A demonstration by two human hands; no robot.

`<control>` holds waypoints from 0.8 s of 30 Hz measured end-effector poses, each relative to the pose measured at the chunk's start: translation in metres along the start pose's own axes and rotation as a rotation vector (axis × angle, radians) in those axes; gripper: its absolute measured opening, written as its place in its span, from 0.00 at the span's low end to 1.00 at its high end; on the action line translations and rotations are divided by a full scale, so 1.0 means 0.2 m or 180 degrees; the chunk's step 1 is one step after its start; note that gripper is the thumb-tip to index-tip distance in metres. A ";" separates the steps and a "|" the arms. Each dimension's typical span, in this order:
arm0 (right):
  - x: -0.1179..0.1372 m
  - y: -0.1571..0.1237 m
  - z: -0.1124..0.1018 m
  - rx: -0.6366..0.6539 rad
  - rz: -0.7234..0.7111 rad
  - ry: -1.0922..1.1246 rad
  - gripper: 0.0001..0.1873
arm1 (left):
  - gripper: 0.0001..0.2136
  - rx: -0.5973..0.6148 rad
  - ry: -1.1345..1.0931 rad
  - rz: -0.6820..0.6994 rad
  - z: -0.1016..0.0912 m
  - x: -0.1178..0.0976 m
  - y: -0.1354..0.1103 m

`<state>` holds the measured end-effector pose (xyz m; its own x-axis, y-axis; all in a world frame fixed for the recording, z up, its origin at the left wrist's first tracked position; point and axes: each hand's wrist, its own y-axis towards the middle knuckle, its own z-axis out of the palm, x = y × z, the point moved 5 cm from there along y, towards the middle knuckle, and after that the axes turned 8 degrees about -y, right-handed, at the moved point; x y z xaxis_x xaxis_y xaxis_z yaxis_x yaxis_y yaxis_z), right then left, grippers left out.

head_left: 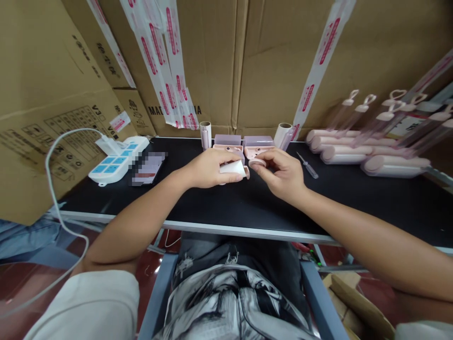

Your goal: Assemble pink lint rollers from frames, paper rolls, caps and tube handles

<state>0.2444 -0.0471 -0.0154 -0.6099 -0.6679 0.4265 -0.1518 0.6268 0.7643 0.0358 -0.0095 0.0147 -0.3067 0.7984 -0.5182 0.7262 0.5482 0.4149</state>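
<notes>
My left hand (207, 169) is closed around a smooth white body (232, 168) with a pink part at its right end. A small round pink disc (257, 162) is pinched between the thumb and fingers of my right hand (286, 174), just right of that end and apart from it. Both hands are over the black tabletop (226, 205). Just behind them lie pink housings (252, 152) with small dark details, partly covered by my fingers. What my left palm covers is hidden.
Behind stand two pale tubes, the left one (205, 134) and the right one (283, 136), beside lilac blocks (227, 140). A screwdriver (308, 167) lies right. Several pink rounded units (348, 154) with clear tubes fill the right side. Left are a phone (150, 168) and a power strip (118, 163).
</notes>
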 end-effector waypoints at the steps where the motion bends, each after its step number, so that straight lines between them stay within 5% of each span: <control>1: 0.02 0.00 -0.01 -0.0065 -0.0102 -0.0033 0.07 | 0.24 -0.0048 -0.0069 -0.0053 0.01 -0.01 0.00; 4: 0.07 0.01 -0.02 -0.0226 -0.0388 -0.0092 0.12 | 0.32 -0.0209 -0.0429 -0.0253 0.06 -0.01 -0.01; 9: 0.07 -0.01 -0.04 -0.0305 -0.0388 -0.0279 0.15 | 0.28 -0.0295 -0.0897 -0.0252 0.13 -0.01 -0.01; 16: 0.09 -0.03 -0.04 -0.0178 -0.0634 -0.0085 0.21 | 0.30 -0.0686 -0.1394 -0.0091 0.12 -0.01 0.00; 24: 0.10 -0.04 -0.03 -0.0093 -0.0870 -0.0126 0.27 | 0.32 -0.0688 -0.1556 -0.0130 0.13 0.01 -0.01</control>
<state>0.2388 -0.0684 -0.0103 -0.5795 -0.7940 0.1837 -0.2928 0.4132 0.8623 0.0502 -0.0164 -0.0066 0.0280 0.5945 -0.8036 0.5604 0.6563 0.5051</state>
